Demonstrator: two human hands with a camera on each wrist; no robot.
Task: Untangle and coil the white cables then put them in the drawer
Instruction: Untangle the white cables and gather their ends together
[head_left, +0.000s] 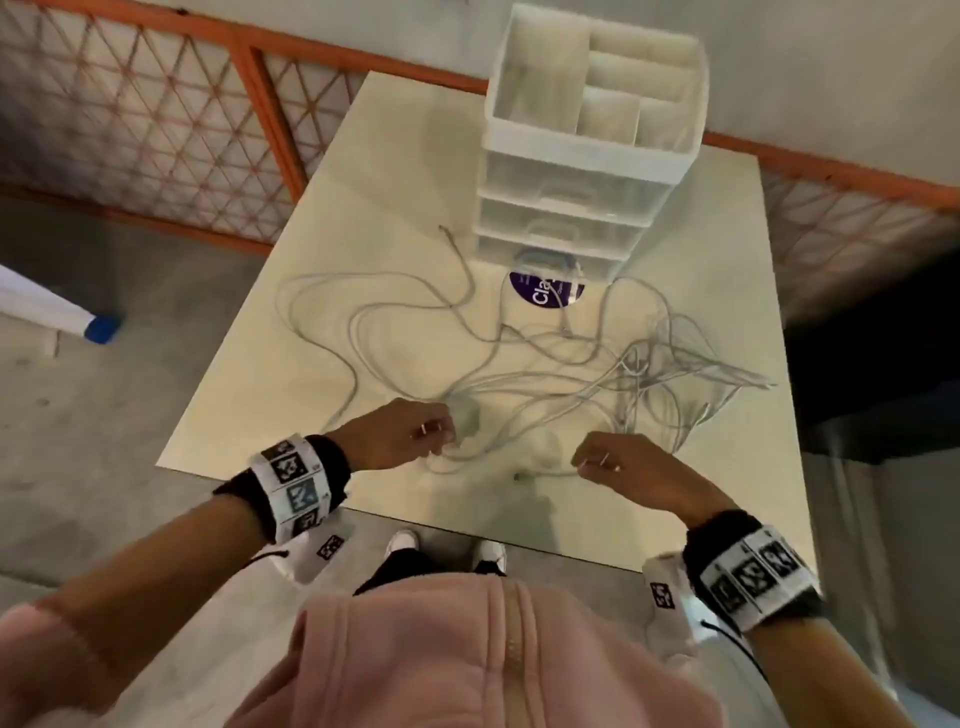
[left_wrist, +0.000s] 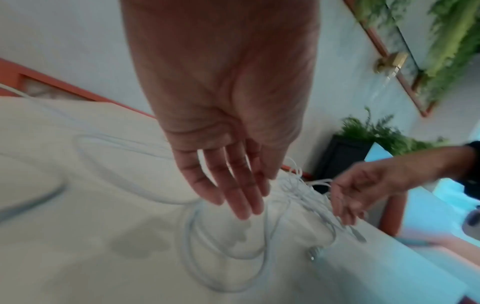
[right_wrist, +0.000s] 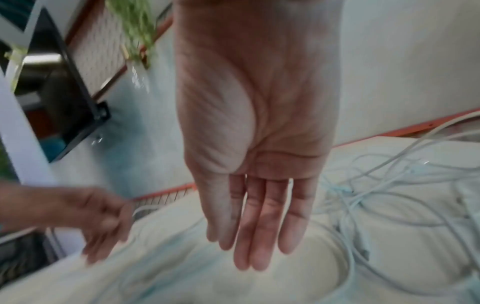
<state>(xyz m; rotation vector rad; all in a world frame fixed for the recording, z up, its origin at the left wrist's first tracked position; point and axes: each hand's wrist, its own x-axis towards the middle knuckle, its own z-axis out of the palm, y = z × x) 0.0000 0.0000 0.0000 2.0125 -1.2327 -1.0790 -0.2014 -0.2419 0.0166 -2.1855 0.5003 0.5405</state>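
Several white cables (head_left: 571, 374) lie tangled across the pale table (head_left: 363, 208), thickest at the right. My left hand (head_left: 405, 434) hovers over a loose cable loop (left_wrist: 197, 246) near the front edge; its fingers (left_wrist: 233, 185) hang straight and hold nothing. To its right, my right hand (head_left: 618, 460) also hangs with straight fingers (right_wrist: 259, 226) just above the strands (right_wrist: 376, 195), gripping nothing. A cable plug (head_left: 519, 475) lies between the hands. The clear plastic drawer unit (head_left: 582, 156) stands at the table's far side, its drawers pushed in.
A purple round sticker (head_left: 545, 291) lies in front of the drawer unit. An orange-framed mesh fence (head_left: 156, 130) runs behind and to the left of the table. A dark object (head_left: 872, 338) stands off the table's right edge. My shoes (head_left: 447, 545) show below the front edge.
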